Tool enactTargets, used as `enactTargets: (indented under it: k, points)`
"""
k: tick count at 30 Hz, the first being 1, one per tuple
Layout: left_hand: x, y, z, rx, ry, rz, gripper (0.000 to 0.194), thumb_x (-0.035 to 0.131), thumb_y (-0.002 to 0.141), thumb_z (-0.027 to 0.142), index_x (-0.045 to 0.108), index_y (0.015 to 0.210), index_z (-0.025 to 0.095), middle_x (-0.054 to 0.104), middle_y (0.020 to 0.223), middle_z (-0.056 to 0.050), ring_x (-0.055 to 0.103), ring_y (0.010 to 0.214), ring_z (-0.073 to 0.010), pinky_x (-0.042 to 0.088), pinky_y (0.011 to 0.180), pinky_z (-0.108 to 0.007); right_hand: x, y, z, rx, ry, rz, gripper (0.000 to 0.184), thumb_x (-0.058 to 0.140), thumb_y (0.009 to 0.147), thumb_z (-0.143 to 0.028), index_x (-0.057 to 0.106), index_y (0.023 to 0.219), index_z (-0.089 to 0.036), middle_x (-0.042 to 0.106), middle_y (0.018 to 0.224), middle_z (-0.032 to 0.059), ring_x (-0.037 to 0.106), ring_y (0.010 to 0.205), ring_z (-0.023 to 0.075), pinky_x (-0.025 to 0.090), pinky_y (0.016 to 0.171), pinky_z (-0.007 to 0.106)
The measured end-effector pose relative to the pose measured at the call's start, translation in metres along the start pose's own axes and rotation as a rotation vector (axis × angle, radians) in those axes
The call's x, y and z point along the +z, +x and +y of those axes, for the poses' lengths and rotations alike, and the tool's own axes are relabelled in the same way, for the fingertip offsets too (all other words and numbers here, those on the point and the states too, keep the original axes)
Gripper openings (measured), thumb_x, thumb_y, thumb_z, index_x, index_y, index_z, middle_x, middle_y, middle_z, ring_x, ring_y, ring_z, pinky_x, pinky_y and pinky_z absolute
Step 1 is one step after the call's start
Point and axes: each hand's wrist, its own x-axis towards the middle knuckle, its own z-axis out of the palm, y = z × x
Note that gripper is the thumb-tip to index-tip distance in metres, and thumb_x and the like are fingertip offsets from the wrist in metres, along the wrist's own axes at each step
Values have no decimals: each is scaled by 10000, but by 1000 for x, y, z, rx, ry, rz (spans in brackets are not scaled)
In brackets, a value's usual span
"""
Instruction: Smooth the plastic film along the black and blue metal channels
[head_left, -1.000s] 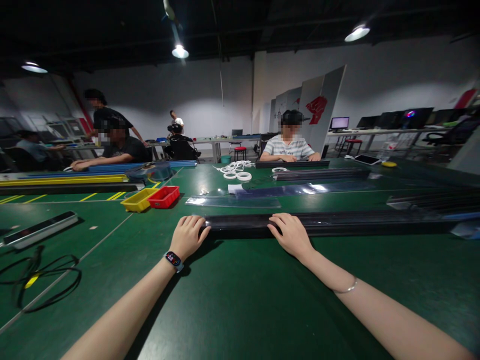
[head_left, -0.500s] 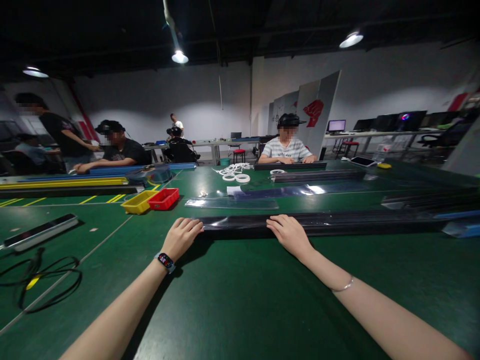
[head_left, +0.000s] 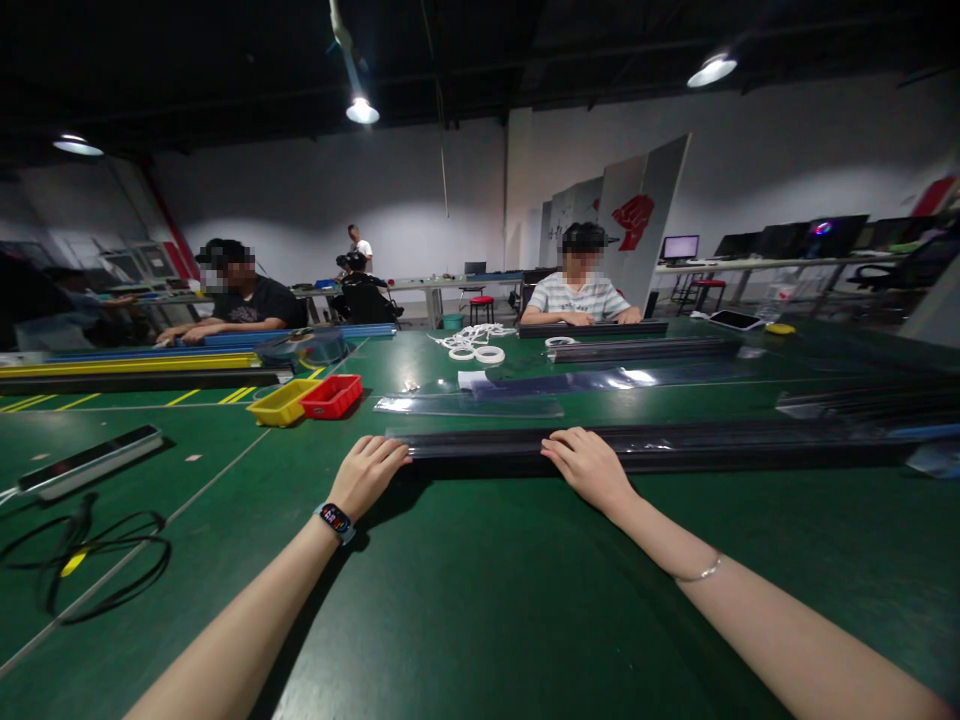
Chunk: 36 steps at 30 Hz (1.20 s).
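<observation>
A long black profile strip [head_left: 480,455], glossy as if covered in clear film, lies crosswise on the green table [head_left: 465,590]. My left hand [head_left: 371,463] is closed over its left end, fingers together on the top and thumb out of sight. Further right along the same strip, my right hand [head_left: 589,462] grips it with bent fingers over the upper edge. The undersides of both hands are hidden. Just behind the strip lies a clear plastic sleeve [head_left: 469,405], with a second, darker sleeve [head_left: 570,383] beyond it.
Yellow [head_left: 283,402] and red [head_left: 332,397] bins stand to the left. Nearer are a power strip [head_left: 90,462] and a looped black cable [head_left: 112,565]. White tape rolls [head_left: 490,355] and more profiles [head_left: 645,350] lie farther back. A co-worker [head_left: 581,285] sits opposite, another [head_left: 240,290] at left.
The whole view has shifted slightly to the left, so things sit a little further right. A standing person at far left has moved mostly out of sight. My hands keep their hold on the strip.
</observation>
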Motion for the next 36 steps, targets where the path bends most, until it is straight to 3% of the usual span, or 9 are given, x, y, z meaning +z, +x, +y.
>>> enactTargets:
  k: [11,36]
  points:
    - [4,0,5,-76,-36,68,231,358,812,315,534,882,181,540,890,-41,465,856,-126,321,801,-291,-4,2,-6,30,49,43,282,359,817,-328,571,932,-183,536,922,62,436,872,142,300,734,270]
    - [8,-1,5,-106,-26,13,262,308,830,284,542,816,168,547,775,-34,470,778,-114,319,760,-270,-3,2,-6,89,44,35,285,350,818,-330,570,801,-148,536,825,62,435,795,128,294,734,259]
